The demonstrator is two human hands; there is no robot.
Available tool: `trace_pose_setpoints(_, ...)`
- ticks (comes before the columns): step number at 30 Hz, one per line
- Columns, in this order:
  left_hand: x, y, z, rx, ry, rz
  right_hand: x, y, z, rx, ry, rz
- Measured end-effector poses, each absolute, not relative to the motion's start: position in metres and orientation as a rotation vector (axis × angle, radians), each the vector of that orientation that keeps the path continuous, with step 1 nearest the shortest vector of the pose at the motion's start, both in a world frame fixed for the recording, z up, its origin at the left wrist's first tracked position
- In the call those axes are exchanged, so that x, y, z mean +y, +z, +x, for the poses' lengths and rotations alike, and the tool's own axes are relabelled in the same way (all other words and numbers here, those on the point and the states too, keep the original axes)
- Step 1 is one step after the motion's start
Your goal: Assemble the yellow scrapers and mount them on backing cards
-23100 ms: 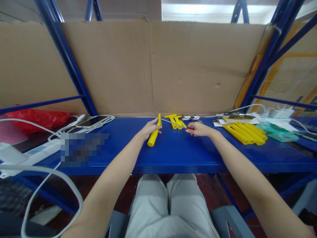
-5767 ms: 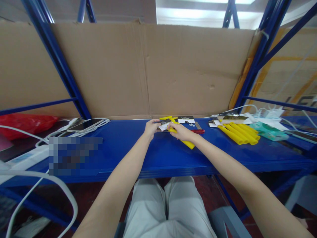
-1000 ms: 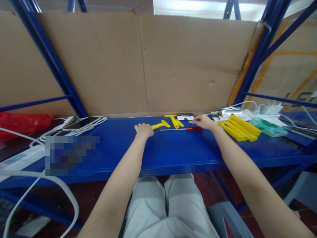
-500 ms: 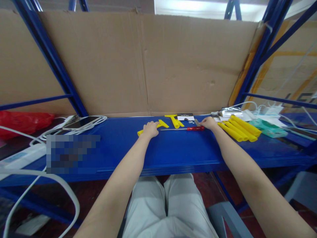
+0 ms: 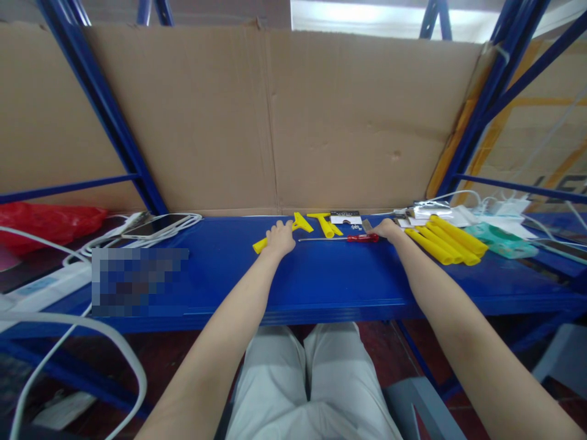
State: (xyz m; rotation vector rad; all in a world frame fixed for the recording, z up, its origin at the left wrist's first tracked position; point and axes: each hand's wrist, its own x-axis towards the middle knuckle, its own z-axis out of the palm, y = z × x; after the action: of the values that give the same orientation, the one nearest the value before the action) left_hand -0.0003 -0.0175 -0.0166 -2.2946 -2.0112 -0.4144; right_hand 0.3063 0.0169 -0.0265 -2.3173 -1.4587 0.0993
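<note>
My left hand [image 5: 280, 239] is closed over the handle of a yellow T-shaped tool [image 5: 302, 223], whose head sticks out to the right. My right hand [image 5: 387, 230] is closed at the right end of a red-handled screwdriver [image 5: 362, 238], by a small grey blade-like piece [image 5: 367, 226]; what its fingers hold is too small to tell. Between the hands lie more yellow parts [image 5: 326, 227] and a black-and-white card [image 5: 345, 217] with tiny metal bits [image 5: 356, 227] in front of it.
Several yellow tubes [image 5: 447, 241] lie right of my right hand, beside a teal packet [image 5: 502, 239] and white cables. At the left are a phone [image 5: 158, 226], coiled cable, a power strip [image 5: 50, 287] and a red bag [image 5: 50, 226]. Cardboard [image 5: 183, 122] stands behind the blue table [image 5: 321, 281].
The view has shifted slightly. The yellow tool's head in my left hand is turned a little more upright. My right hand stays near the screwdriver's handle.
</note>
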Motion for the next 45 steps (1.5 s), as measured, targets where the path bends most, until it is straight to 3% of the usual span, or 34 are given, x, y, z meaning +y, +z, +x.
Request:
trace_pose_setpoints(14, -0.021, -0.016, 0.005, -1.835, -0.402, -2.376, 0.009, -0.022, 0.304, -1.227, 0.167, -2.142)
trace_pose_setpoints(19, -0.020, -0.018, 0.007, -1.813, -0.384, -2.380, 0.000, -0.015, 0.280, -1.403, 0.198, -1.796)
trace_pose_setpoints(23, -0.020, -0.018, 0.008, -1.769, -0.397, -2.402, -0.004, -0.007, 0.238, -1.574, 0.401, -1.501)
trace_pose_setpoints(29, -0.022, -0.017, 0.009, -1.722, -0.463, -2.436, -0.007, 0.002, 0.185, -1.585, 0.696, -1.482)
trace_pose_setpoints(45, -0.021, -0.019, 0.009, -1.671, -0.651, -2.481, -0.026, -0.016, 0.177, -1.379, 1.119, -1.289)
